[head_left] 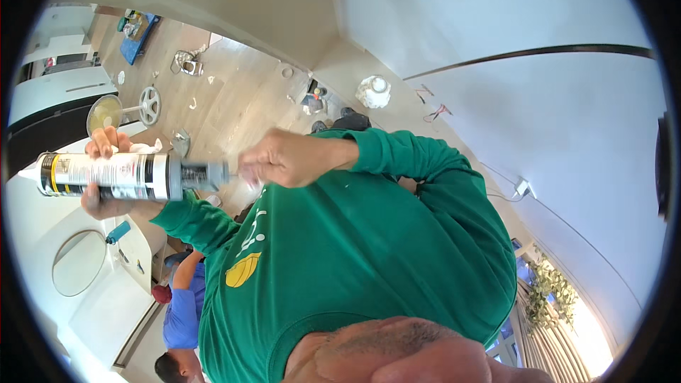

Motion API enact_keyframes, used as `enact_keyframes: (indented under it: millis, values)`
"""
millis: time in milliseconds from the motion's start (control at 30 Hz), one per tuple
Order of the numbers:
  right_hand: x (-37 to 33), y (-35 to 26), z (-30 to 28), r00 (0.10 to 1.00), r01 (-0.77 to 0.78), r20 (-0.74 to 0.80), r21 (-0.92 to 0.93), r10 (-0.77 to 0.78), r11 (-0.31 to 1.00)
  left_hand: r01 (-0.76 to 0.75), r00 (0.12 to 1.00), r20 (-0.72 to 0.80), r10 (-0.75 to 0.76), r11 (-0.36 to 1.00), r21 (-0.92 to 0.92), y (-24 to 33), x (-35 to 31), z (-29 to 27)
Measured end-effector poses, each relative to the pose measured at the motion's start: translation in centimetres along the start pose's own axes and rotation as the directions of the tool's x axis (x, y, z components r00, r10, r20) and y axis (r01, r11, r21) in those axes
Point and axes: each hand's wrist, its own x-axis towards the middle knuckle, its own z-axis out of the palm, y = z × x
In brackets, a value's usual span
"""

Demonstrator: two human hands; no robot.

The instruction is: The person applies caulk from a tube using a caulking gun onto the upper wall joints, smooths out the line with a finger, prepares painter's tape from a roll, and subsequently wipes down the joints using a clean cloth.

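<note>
My left hand (106,174) is wrapped round a white, yellow and black sealant cartridge (124,174), held level in front of my chest with its pale nozzle pointing left. A grey fitting (202,176) extends from the cartridge's right end, like part of a caulking gun. Just beyond it is my right hand (282,159), closed, with its fingertips blurred beside the thin end of the fitting. What those fingers pinch is too smeared to make out. Both arms wear green sleeves.
A person in a blue shirt (186,312) works at lower left, near a round mirror (78,262) and a blue bottle (118,232). A blue dolly (138,39) and scattered items lie on the wood floor (234,89). A white bundle (373,92) sits beside the wall (539,120).
</note>
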Motion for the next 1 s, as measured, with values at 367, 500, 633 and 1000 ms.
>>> enact_keyframes:
  millis: [367,500,633,1000]
  values:
    - [1.2,-0.7,-4.3,0.951,-0.23,-0.286,-0.394,0.12,0.89,-0.193,0.912,-0.292,0.29,0.928,0.318,-3.2,2.1,6.0]
    - [3.0,-1.7,-3.2,0.959,-0.105,-0.281,-0.477,-0.039,0.873,-0.12,0.914,-0.206,0.349,0.719,0.684,-0.1,-0.2,8.1]
    - [6.5,-4.0,-3.0,0.891,0.13,-0.256,-0.646,-0.374,0.752,-0.36,0.855,0.476,0.205,-0.424,0.831,-0.5,-4.2,9.5]
    - [5.3,-2.5,4.1,0.892,0.221,-0.189,-0.61,-0.411,0.761,-0.525,0.606,0.514,0.607,-0.181,0.832,-2.3,-5.1,0.5]
